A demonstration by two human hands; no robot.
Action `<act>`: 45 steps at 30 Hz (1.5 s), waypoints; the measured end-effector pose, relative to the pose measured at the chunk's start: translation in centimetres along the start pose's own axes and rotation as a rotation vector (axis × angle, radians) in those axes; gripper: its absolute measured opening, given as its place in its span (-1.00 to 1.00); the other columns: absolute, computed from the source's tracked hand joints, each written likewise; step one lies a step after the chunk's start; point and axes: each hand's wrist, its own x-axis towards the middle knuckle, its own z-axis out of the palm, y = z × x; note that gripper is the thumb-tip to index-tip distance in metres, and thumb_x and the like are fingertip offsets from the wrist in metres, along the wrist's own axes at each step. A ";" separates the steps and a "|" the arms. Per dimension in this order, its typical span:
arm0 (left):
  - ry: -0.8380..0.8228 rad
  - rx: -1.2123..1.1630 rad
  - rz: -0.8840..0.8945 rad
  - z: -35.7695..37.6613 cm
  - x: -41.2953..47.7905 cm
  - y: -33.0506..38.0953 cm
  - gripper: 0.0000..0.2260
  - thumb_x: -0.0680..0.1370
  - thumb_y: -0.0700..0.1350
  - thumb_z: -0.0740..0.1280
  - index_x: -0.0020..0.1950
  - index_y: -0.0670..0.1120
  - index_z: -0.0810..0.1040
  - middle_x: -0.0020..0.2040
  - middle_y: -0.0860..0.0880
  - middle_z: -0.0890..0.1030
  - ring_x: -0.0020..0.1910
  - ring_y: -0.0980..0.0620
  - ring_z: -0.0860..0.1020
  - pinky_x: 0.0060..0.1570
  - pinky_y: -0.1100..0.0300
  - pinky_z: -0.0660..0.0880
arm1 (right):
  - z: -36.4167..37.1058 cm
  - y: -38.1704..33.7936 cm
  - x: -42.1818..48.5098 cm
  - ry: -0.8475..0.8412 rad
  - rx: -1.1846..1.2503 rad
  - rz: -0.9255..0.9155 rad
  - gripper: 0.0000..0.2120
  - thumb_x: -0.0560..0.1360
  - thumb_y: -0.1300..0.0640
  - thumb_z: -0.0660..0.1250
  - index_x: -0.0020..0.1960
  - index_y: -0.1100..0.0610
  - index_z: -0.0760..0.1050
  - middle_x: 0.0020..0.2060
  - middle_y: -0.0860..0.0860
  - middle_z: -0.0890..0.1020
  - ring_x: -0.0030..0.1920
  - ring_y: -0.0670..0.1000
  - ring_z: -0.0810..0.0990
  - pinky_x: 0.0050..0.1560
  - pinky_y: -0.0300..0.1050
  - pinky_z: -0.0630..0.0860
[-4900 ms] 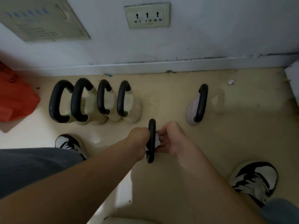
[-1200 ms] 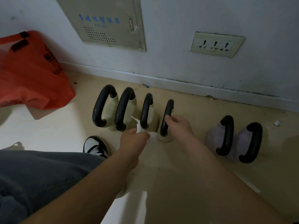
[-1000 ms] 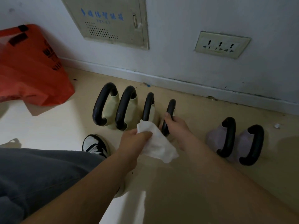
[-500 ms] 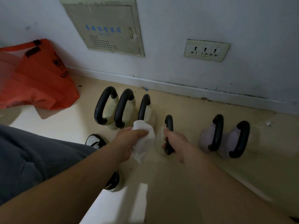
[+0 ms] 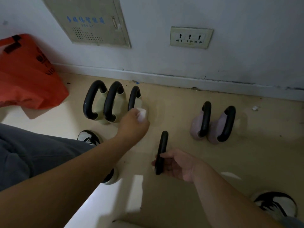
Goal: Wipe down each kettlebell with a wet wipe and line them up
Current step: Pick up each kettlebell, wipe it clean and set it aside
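Where the held kettlebell (image 5: 162, 150) is: low over the floor (image 5: 179, 102), in front of the gap between two groups of kettlebells and well apart from the wall (image 5: 230, 55). Only its black handle shows, edge-on from above, with the body hidden beneath.
Right hand (image 5: 178, 163): fingers curled round the near end of that handle, grasping it. Whether the kettlebell rests on the floor or hangs lifted cannot be told.
Left hand (image 5: 133, 125): clutches a bunched white wipe (image 5: 141, 114) at the near side of the rightmost of the cream kettlebells (image 5: 134, 97). Actual contact cannot be told.
Cream kettlebells: three, upright, packed side by side near the wall, handles parallel.
Lilac kettlebells (image 5: 195, 129): two, upright, side by side, right of the gap.
Progress: likely midway. Six kettlebells show: five stand in two tidy groups and one is out of line in the hand. Which are already wiped cannot be read from their surfaces.
Left to do: probably wipe the held one, set it into the gap, and close the groups into one row.
Containers: an orange bag (image 5: 28, 76) slumps on the floor at far left; its contents are hidden. A wall panel (image 5: 92, 22) above has its door closed.
Around: a socket (image 5: 190, 37), two shoes (image 5: 89, 137) and a grey trouser leg (image 5: 24, 153).
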 end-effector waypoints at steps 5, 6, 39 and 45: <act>-0.138 0.290 0.159 4.9 -1.6 -2.6 -0.83 0.46 0.06 0.39 -0.17 0.06 0.42 -0.13 0.07 0.49 -0.17 0.05 0.53 -0.23 0.21 0.44 | 0.6 0.6 1.6 0.087 0.059 -0.065 -0.70 0.51 0.31 0.22 0.19 0.28 0.60 0.05 0.23 0.71 0.15 0.19 0.68 0.26 0.12 0.58; -0.171 0.333 0.162 5.9 -2.2 -3.3 -0.84 0.47 0.09 0.38 -0.14 0.07 0.42 -0.08 0.06 0.47 -0.11 0.02 0.54 -0.17 0.19 0.46 | 0.5 0.7 2.1 0.189 0.012 -0.093 -0.72 0.49 0.26 0.26 0.13 0.24 0.64 -0.01 0.19 0.74 0.06 0.16 0.71 0.12 0.08 0.65; -0.042 0.285 0.048 11.0 -7.0 -6.1 -0.62 0.65 0.10 0.09 0.46 0.13 0.15 0.19 0.02 0.51 0.09 0.01 0.55 0.02 0.08 0.51 | -3.1 3.3 7.7 0.512 -0.123 -0.283 -0.78 0.44 -0.08 0.49 -0.09 0.07 0.75 -0.26 -0.02 0.73 -0.21 0.01 0.65 -0.15 -0.10 0.57; -0.020 0.356 0.076 10.8 -7.0 -5.9 -0.57 0.67 -0.01 0.11 0.53 -0.02 0.16 0.23 -0.10 0.51 0.08 -0.10 0.54 -0.05 0.10 0.45 | -3.2 2.8 7.9 0.507 -0.232 -0.352 -0.79 0.45 -0.05 0.50 -0.01 0.05 0.74 -0.16 -0.02 0.74 -0.12 -0.02 0.67 -0.06 -0.11 0.56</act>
